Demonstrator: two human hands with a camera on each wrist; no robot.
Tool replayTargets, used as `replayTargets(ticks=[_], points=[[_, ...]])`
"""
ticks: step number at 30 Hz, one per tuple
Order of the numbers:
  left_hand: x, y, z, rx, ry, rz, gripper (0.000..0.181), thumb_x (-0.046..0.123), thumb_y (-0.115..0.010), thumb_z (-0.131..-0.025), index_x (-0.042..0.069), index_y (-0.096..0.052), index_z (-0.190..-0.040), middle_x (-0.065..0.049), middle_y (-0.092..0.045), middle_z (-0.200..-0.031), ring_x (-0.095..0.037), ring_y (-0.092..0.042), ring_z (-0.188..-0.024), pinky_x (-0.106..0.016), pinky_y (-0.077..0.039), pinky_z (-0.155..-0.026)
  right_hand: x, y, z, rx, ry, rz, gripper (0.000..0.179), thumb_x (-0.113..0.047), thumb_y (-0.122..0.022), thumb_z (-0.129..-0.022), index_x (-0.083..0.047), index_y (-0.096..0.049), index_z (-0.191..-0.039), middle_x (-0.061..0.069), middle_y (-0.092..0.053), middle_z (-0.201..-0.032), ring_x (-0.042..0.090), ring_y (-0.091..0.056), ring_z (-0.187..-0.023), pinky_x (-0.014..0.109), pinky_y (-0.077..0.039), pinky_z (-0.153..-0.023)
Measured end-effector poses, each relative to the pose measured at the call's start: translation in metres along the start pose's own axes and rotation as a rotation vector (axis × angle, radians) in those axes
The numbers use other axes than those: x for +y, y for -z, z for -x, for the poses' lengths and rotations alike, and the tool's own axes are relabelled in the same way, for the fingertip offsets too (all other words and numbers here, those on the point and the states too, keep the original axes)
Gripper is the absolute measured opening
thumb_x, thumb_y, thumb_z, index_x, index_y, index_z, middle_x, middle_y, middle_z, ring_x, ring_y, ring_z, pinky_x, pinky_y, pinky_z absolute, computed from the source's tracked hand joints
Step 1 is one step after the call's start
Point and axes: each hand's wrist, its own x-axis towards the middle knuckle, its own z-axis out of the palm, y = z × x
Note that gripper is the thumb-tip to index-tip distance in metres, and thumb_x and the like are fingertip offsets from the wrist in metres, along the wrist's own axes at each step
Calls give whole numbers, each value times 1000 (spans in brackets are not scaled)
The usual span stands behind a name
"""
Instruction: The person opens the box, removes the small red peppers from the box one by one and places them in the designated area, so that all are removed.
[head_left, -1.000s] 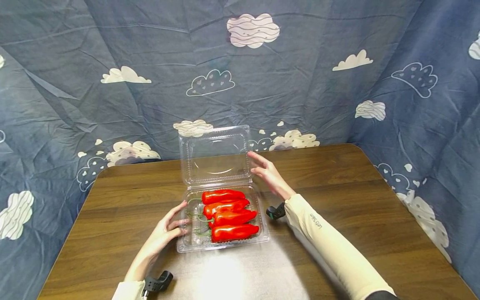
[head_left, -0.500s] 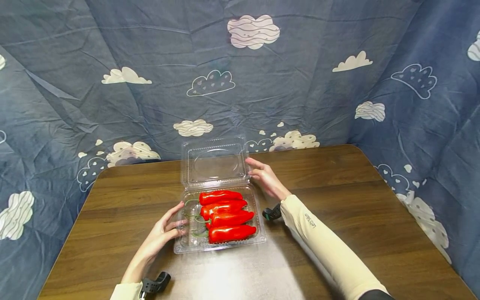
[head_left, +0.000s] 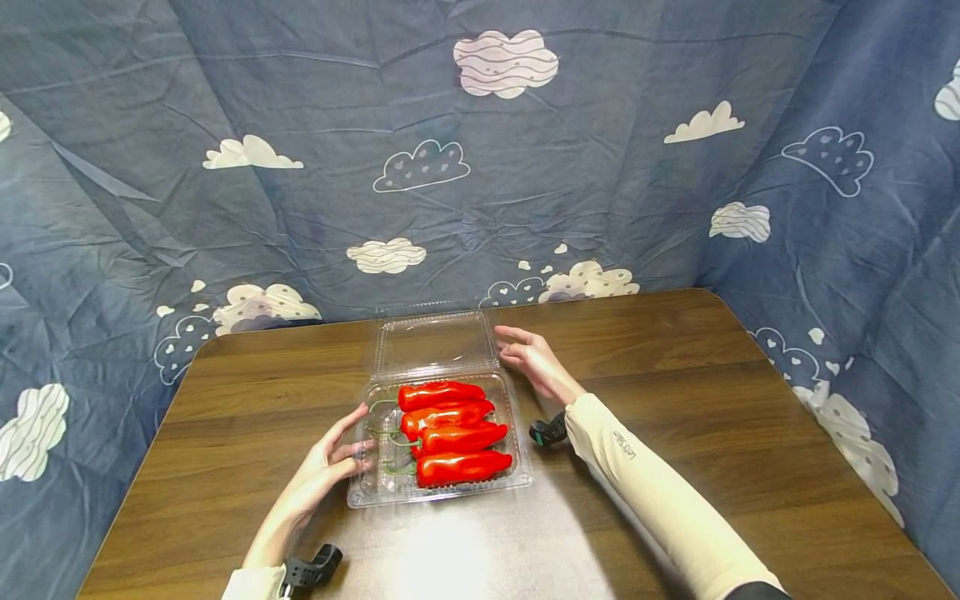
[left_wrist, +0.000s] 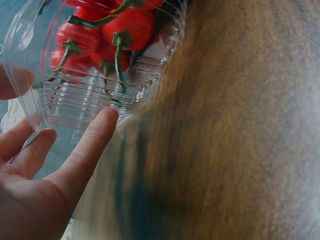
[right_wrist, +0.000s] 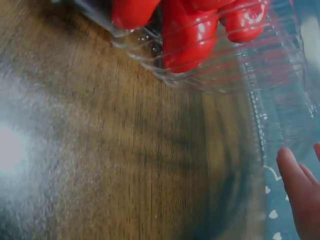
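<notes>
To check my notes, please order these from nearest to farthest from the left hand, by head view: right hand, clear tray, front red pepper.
1. Clear tray: its left edge is at the left hand.
2. Front red pepper: inside the tray, nearest the person.
3. Right hand: right of the open lid.

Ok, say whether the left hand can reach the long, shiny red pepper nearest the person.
Probably yes: the clear plastic lid is folded back, leaving the red pepper uncovered near the left hand.
</notes>
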Motion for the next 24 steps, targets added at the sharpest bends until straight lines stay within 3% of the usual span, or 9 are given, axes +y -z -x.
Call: replayTargets(ticks=[5, 10, 18, 24], points=[[0, 0, 0, -1, -4, 2, 67, -14, -47, -86, -9, -19, -147, -12, -16, -156, -27, -51, -120, -35, -51, -90, -6, 1, 5, 18, 46, 31, 54, 12, -40, -85, 17, -33, -138, 31, -32, -144, 34, -44, -117, 33, -42, -100], [-1, 0, 0, -2, -2, 1, 67, -14, -47, -86, -9, -18, -147, -9, -17, -156, -28, -51, -120, -35, -51, -90, -12, 1, 12, -8, 104, 29, 52, 12, -41, -85, 20, -33, -136, 35, -28, -144, 41, -29, -134, 24, -42, -97], [-1, 1, -1, -6, -3, 7, 67, -13, -48, -87, -8, -19, -147, -13, -14, -156, -26, -52, -119, -35, -51, -90, -18, -5, 21, -86, 156, 90, 47, 9, -46, -87, 18, -39, -133, 35, -42, -135, 48, -36, -128, 47, -36, -105], [-1, 1, 0, -9, 2, 6, 66, -13, -47, -87, -8, -19, -147, -14, -14, -156, -25, -52, -119, -36, -51, -90, -20, -12, 31, -188, 169, 88, 44, 8, -47, -89, 19, -41, -132, 33, -45, -133, 50, -38, -125, 50, -36, -105]])
